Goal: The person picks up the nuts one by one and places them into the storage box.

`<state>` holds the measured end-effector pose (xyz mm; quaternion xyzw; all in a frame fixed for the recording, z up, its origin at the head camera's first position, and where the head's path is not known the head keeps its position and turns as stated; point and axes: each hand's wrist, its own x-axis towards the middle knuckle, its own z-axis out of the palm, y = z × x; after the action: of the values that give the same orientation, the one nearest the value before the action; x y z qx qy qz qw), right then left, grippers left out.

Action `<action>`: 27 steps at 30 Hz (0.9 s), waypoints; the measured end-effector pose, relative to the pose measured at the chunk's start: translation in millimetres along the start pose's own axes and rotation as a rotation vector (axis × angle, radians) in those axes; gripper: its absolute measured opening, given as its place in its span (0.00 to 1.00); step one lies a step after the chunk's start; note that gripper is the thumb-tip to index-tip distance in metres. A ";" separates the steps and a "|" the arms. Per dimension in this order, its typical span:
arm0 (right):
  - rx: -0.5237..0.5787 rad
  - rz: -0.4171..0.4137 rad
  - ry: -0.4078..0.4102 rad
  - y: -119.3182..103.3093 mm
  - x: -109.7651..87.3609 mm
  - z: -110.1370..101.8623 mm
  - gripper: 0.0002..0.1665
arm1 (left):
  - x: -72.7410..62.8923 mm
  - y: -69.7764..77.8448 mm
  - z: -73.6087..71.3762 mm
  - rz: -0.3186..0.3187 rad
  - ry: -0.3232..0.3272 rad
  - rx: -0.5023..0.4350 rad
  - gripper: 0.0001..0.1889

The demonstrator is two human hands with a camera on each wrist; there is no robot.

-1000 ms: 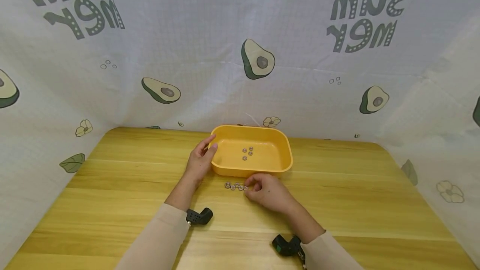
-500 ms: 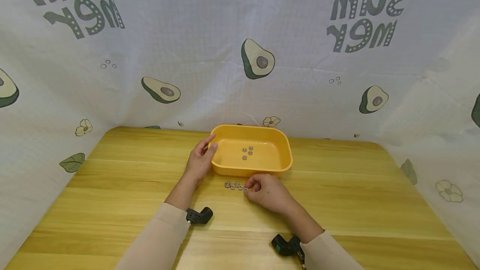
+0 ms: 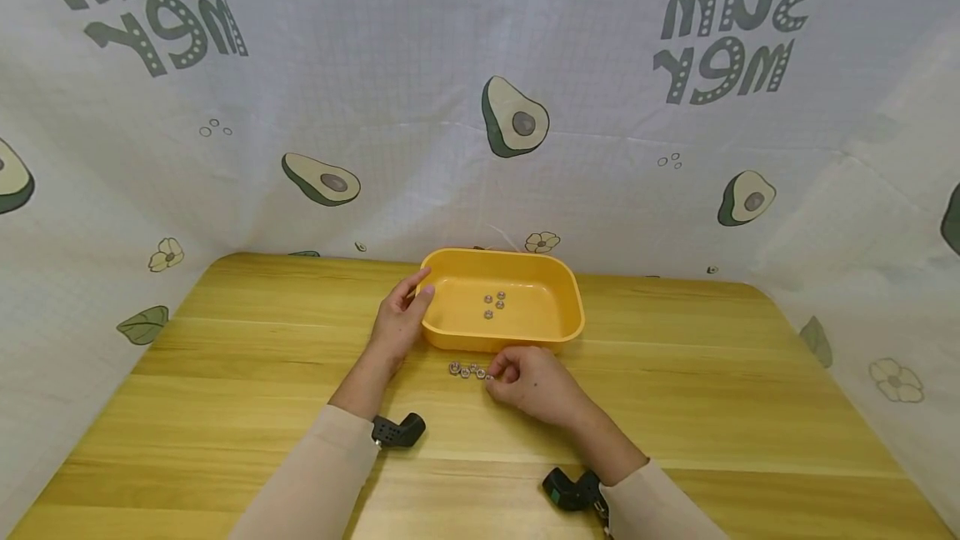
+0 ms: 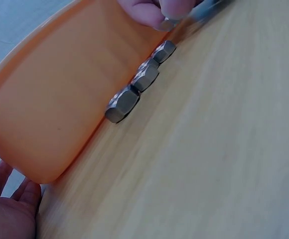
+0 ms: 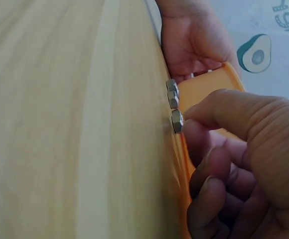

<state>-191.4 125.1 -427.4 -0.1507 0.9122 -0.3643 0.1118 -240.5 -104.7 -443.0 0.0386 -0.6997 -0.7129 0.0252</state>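
Observation:
My left hand (image 3: 401, 319) holds the left end of a yellow plastic bin (image 3: 450, 342), thumb at the rim and other fingers along the outer wall. Several small metal hex nuts (image 3: 489, 314) lie on the bin's floor. Just in front of the bin, several more hex nuts (image 4: 122, 103) sit in a short row on the table, the leftmost one the largest. At the row's right end my right hand (image 3: 536, 386) pinches a hex nut (image 4: 168, 23) between thumb and index finger, close over the tabletop. Its other fingers are curled in, and they partly hide that nut.
The wooden table (image 3: 697, 407) reaches out on both sides of the bin and toward me. Behind it hangs a white cloth (image 3: 420, 90) printed with avocados, right against the table's far edge. A black wrist camera (image 3: 573, 490) sits on each forearm.

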 end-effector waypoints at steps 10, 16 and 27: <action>0.018 -0.012 0.022 -12.5 -5.2 -8.3 0.05 | 0.4 0.9 -0.6 -0.006 0.000 0.013 0.24; 0.042 -0.007 0.033 -18.5 -9.0 -15.1 0.04 | 0.3 0.7 -0.2 -0.009 0.001 0.007 0.23; 0.001 -0.027 0.073 -27.5 -12.2 -26.4 0.04 | -1.0 0.9 0.1 -0.008 0.006 0.023 0.23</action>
<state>-183.0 127.2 -388.3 -0.1495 0.9134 -0.3714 0.0739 -239.5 -104.5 -442.1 0.0436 -0.7078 -0.7047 0.0241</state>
